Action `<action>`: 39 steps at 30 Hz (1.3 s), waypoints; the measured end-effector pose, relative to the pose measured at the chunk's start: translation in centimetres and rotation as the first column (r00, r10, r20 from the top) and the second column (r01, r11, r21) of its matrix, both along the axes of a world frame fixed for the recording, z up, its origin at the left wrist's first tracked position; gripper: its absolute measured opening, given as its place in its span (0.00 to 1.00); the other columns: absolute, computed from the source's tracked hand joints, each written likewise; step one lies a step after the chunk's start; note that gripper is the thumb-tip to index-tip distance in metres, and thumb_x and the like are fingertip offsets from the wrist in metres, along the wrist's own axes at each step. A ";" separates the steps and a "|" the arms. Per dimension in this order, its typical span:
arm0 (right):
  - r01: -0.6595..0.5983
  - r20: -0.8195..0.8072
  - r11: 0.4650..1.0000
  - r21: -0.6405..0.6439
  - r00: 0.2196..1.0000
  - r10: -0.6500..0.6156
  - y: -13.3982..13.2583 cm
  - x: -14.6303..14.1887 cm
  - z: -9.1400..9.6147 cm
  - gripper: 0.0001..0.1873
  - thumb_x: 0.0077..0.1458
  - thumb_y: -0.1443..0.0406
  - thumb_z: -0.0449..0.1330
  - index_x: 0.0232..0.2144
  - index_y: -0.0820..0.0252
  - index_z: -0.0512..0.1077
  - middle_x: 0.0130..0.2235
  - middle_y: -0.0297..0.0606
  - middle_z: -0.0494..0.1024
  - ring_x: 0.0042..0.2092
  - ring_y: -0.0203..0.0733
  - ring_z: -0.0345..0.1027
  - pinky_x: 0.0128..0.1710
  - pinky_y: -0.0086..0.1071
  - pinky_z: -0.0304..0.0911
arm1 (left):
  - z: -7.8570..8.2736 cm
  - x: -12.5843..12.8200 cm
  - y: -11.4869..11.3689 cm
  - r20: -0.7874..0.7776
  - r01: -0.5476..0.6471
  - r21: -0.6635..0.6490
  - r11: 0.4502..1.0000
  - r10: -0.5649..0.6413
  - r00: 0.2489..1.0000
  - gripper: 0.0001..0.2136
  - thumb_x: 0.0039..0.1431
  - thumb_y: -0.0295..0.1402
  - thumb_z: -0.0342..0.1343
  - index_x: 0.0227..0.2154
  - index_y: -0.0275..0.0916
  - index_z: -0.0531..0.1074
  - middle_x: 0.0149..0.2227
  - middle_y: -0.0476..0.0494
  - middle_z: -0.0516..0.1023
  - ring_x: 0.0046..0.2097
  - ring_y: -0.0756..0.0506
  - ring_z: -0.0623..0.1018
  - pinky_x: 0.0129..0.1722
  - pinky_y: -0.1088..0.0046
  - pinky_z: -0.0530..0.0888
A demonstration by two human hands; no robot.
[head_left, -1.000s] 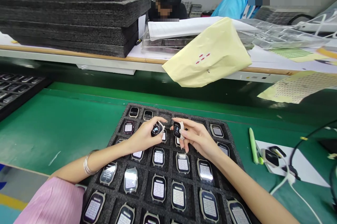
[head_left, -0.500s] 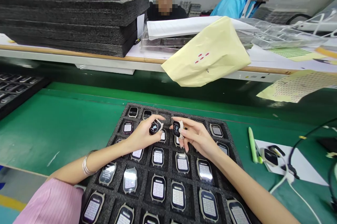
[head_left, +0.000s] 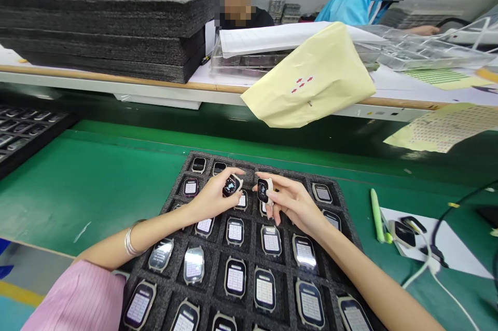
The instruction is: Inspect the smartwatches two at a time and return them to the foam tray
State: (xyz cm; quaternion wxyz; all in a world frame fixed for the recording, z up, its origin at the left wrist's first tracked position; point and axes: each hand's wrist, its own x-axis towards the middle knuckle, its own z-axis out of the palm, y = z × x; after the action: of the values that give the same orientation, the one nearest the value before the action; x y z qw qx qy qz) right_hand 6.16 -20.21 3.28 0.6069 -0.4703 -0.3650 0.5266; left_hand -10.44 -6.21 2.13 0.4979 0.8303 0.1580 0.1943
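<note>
Between thumb and fingers, my left hand grips a smartwatch case without a strap, its dark screen lit with a watch face. A second smartwatch case, pale-sided with a dark lit screen, is pinched in my right hand. Both are held tilted, a short gap apart, above the far half of a black foam tray. Strapless watches lie face up in the tray's pockets, many with white list screens, such as one watch near the middle. My hands hide some pockets behind them.
Another tray of watches lies at the left. On the right are a green pen, a cabled watch and white paper. Black foam stacks and a yellow sheet occupy the shelf; two people are behind it.
The view has shifted slightly. Both hands keep their watches in nearly the same pose. Behind the shelf, the person in blue now shows a hand, and the other person's head has turned.
</note>
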 end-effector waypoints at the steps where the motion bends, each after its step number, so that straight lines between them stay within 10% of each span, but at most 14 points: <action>1: 0.000 -0.001 1.000 0.000 1.000 0.000 0.0 0.0 0.0 0.23 0.54 0.66 0.64 0.52 0.59 0.69 0.42 0.45 0.74 0.24 0.37 0.71 0.16 0.24 0.67 | 0.1 0.0 0.0 0.001 -0.001 0.005 1.000 0.001 1.000 0.18 0.52 0.28 0.52 0.48 0.38 0.64 0.45 0.43 0.73 0.47 0.44 0.72 0.48 0.69 0.67; 23: -0.034 -0.031 0.999 -0.019 0.999 0.033 0.0 0.2 -0.1 0.24 0.57 0.65 0.62 0.55 0.60 0.65 0.42 0.45 0.74 0.27 0.38 0.71 0.17 0.24 0.68 | -0.1 0.3 0.1 -0.007 -0.014 -0.129 0.992 0.013 1.000 0.20 0.52 0.30 0.55 0.49 0.39 0.62 0.44 0.43 0.71 0.44 0.44 0.73 0.43 0.68 0.71; 29: -0.070 -0.065 0.997 -0.029 0.996 0.068 0.2 0.2 -0.2 0.25 0.58 0.64 0.59 0.57 0.58 0.61 0.52 0.50 0.68 0.31 0.42 0.73 0.21 0.29 0.70 | -0.2 0.9 0.0 0.023 0.025 -0.601 0.799 -0.014 1.000 0.22 0.48 0.28 0.55 0.48 0.36 0.61 0.36 0.47 0.70 0.30 0.50 0.75 0.29 0.72 0.74; 39: -0.029 -0.010 0.999 -0.032 1.000 0.028 0.3 0.1 -0.2 0.22 0.57 0.63 0.59 0.54 0.58 0.62 0.53 0.50 0.68 0.30 0.40 0.71 0.20 0.28 0.68 | 0.7 0.7 -0.2 0.067 0.036 -0.695 0.718 0.015 0.998 0.20 0.48 0.25 0.52 0.47 0.36 0.64 0.35 0.45 0.74 0.36 0.47 0.78 0.35 0.69 0.76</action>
State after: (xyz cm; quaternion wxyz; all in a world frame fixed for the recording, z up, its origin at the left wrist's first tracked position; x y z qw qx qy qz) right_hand 6.29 -19.92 3.05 0.5934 -0.4721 -0.3603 0.5432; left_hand -9.70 -6.40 2.86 0.7794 0.5764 0.1977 0.1458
